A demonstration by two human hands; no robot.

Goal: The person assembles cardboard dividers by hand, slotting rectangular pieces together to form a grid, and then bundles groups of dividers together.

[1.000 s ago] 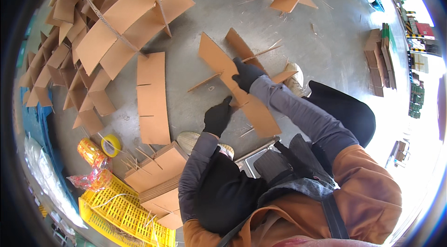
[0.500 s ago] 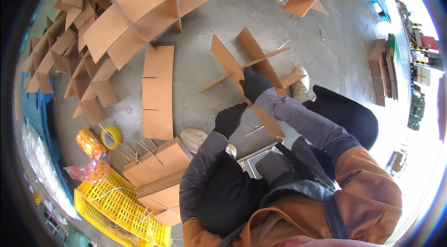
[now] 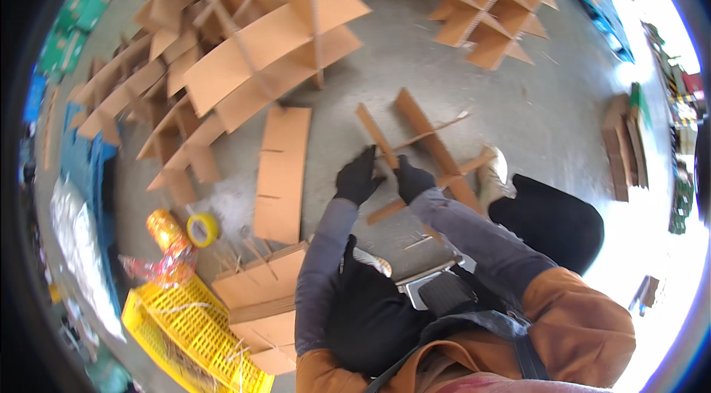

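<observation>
I note a yellow crate (image 3: 178, 326) and a tape roll (image 3: 202, 229) at far left, then a flat slotted cardboard sheet (image 3: 283, 171) on the concrete floor (image 3: 563, 119). My left hand (image 3: 357, 177), gloved, curls its fingers around a cardboard strip (image 3: 376, 134). My right hand (image 3: 412, 179) is closed on the same strip, just beside it. The crossing strips (image 3: 433, 143) stand slotted together ahead. I judge that slots should be aligned squarely and pressed evenly, to avoid tearing.
</observation>
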